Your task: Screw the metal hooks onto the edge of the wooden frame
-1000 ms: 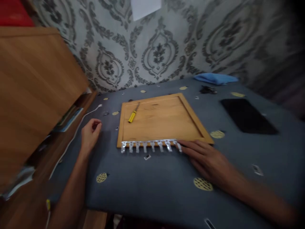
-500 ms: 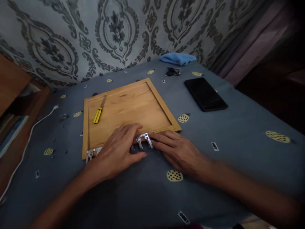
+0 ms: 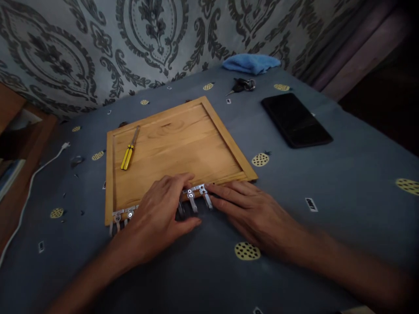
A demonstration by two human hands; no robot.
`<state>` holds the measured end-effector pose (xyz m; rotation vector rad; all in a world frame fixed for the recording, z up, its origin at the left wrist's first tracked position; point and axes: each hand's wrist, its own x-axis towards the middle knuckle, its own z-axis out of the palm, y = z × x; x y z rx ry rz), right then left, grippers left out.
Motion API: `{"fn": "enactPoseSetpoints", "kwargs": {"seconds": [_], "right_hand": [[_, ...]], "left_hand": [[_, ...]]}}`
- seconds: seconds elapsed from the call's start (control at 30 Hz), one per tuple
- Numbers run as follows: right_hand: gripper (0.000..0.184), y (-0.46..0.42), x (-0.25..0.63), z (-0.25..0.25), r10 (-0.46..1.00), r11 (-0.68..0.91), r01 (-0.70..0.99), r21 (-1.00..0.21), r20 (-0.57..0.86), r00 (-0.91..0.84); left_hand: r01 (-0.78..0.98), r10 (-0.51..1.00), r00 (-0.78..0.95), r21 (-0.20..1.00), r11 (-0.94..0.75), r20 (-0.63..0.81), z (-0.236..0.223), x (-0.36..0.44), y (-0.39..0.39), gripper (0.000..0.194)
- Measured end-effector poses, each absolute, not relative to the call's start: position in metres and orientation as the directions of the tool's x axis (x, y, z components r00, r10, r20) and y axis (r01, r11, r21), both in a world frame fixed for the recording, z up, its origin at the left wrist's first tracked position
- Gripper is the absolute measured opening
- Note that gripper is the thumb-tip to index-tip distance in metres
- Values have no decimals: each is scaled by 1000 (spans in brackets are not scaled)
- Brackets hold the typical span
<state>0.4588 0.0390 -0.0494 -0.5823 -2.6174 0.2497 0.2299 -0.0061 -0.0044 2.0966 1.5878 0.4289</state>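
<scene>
A framed wooden panel lies flat on the patterned cloth. Along its near edge runs a metal hook rail with several hooks sticking out toward me and screw heads on its plates. My left hand covers the rail's middle, fingers curved over the panel side and thumb on the near side. At the rail's right end, my right hand has its fingers held together against the last hook; its thumb is hidden. A screwdriver with a yellow handle rests on the panel's left part.
A black phone, keys and a blue cloth lie at the back right. Small dark bits, possibly screws, are scattered left of the panel, near a white cable. A wooden shelf stands at the left edge.
My view has shifted slightly closer, so the panel and phone look larger. Both hands stay at the hook rail in nearly the same pose.
</scene>
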Motion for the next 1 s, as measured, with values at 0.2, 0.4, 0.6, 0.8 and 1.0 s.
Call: {"fn": "enactPoseSetpoints", "kwargs": {"seconds": [0.2, 0.4, 0.6, 0.8, 1.0], "right_hand": [[31, 39, 458, -47, 434, 896, 352, -271, 366, -823], [30, 39, 458, -44, 444, 888, 349, -298, 362, -820], [31, 39, 457, -46, 437, 893, 339, -295, 393, -809], [30, 39, 457, -45, 450, 885, 347, -310, 380, -808], [31, 39, 458, -46, 451, 883, 344, -319, 374, -811]], "left_hand": [[806, 956, 291, 547, -224, -37, -4, 231, -8, 69], [797, 962, 275, 561, -224, -7, -7, 242, -2, 70], [803, 965, 261, 553, -221, 7, -9, 249, 0, 70], [786, 979, 203, 599, -152, -18, -13, 249, -1, 71], [775, 981, 192, 614, -148, -6, -14, 251, 0, 74]]}}
